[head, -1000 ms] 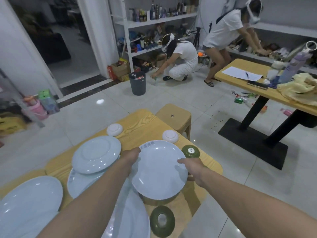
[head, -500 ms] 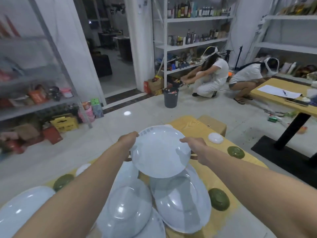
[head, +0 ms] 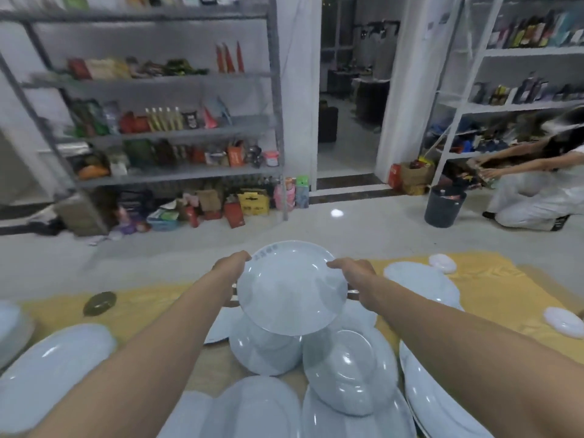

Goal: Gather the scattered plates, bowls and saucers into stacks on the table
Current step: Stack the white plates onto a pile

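Both hands gripped one white plate (head: 290,298) by opposite rim edges — left hand (head: 232,267), right hand (head: 352,273) — holding it clear of the plates on the bench (head: 493,279) beneath them. Glazed, rigid and breakable, it probably felt slick — rim holds suited it.

The only marking near enough to notice is a short row of bluish characters on the far rim of the white plate (head: 292,290), and they are too blurred to read. Labels on the bottles (head: 164,118) and boxes (head: 252,202) at the shelves are equally illegible.
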`<state>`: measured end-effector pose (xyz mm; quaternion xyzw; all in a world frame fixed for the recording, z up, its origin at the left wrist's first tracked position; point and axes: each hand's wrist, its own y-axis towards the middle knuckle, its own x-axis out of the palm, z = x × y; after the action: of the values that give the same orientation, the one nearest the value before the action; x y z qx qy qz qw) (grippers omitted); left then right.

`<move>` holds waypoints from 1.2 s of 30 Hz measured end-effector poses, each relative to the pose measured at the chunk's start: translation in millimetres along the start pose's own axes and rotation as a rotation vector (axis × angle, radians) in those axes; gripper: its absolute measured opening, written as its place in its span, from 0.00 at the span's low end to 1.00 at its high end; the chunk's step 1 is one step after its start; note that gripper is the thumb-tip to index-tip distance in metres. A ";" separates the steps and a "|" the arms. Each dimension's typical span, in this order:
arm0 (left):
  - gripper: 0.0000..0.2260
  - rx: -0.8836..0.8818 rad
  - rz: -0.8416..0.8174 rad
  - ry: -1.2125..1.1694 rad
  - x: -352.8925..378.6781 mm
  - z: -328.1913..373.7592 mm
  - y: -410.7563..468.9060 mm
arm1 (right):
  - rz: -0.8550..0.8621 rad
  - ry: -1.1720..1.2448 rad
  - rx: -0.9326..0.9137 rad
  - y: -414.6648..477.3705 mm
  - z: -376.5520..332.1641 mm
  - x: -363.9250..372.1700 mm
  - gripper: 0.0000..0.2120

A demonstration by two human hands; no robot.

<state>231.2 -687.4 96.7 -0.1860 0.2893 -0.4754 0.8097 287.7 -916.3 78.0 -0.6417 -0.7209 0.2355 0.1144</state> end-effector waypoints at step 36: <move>0.19 -0.284 0.364 -0.298 -455.7 -296.5 218.1 | -0.308 -0.383 0.160 -19.7 111.6 565.7 0.23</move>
<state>10.9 -190.9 -122.4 -0.3106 0.2594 -0.2439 0.8813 133.4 -385.2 -86.4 -0.4568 -0.7978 0.3888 0.0605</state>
